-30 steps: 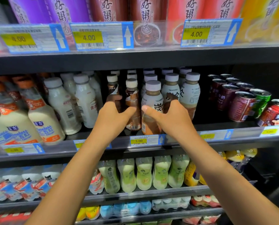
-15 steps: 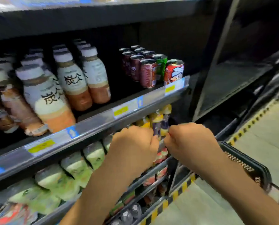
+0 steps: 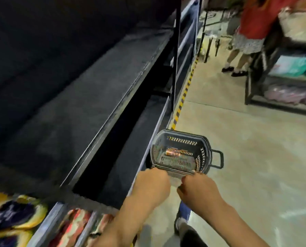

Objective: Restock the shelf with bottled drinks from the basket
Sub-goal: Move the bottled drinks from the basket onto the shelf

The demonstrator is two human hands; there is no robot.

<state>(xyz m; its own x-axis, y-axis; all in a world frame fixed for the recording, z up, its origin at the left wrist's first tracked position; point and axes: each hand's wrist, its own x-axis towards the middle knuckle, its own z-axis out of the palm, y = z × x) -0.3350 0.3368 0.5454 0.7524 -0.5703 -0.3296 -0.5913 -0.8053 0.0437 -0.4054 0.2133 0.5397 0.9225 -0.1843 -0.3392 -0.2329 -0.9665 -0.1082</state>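
Dark plastic basket (image 3: 206, 154) on the floor beside the shelf (image 3: 88, 111), one brown bottle (image 3: 173, 153) lying inside

Dim, motion-blurred and edge-warped; the shelf (image 3: 81, 90) seems lost in shadow.

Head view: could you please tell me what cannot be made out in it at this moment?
Bottles in the basket: motion blur in the head view leaves label and count unreadable.
Left hand, right hand: their own knuckles hide whether the curled fingers grip anything.
Packets at lower left: blurred, cut by the frame edge.
Person in red: cut off by the top edge.
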